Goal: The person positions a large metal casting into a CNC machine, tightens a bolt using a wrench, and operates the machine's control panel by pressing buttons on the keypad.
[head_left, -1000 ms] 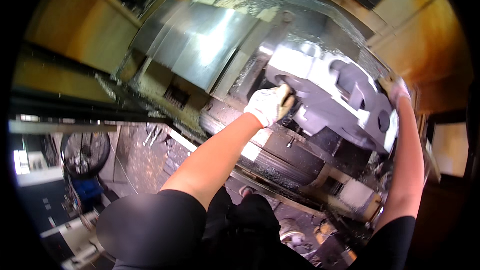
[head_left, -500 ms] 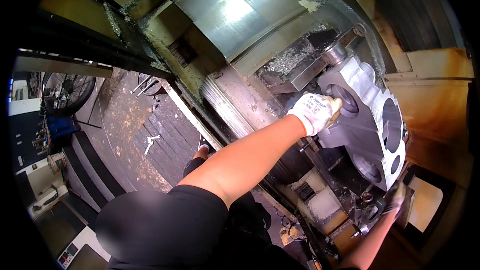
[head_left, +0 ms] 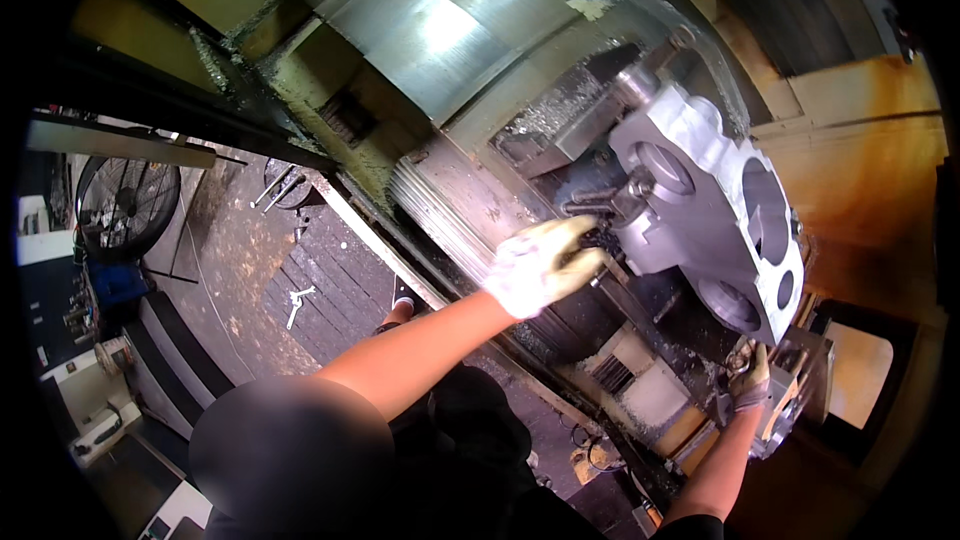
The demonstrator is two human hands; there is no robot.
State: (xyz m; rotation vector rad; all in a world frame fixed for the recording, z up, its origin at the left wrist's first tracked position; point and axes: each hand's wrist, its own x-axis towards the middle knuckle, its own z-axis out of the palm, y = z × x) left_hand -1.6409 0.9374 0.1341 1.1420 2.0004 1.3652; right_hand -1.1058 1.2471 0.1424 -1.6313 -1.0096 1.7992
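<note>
A large grey metal casting (head_left: 690, 205) with several round bores sits tilted in the fixture inside the machine. My left hand (head_left: 545, 265), in a white and yellowish work glove, is off the casting, to its left. Its thumb and fingers are apart beside a dark metal clamp part (head_left: 600, 202) at the casting's left side; I see nothing held. My right hand (head_left: 750, 380), also gloved, is at the casting's lower corner with its fingers curled. What lies in those fingers is hidden.
Metal chips lie on the fixture ledge (head_left: 545, 130) above the left hand. A shiny metal cover (head_left: 430, 30) fills the upper middle. Outside the machine, a wrench (head_left: 298, 306) lies on the floor mat (head_left: 335, 285), and a black fan (head_left: 128, 202) stands at far left.
My left hand has come off the casting's upper bore and moved down and left, uncovering the clamp part. My right hand has shifted left to the casting's lower corner. The view has shifted slightly.
</note>
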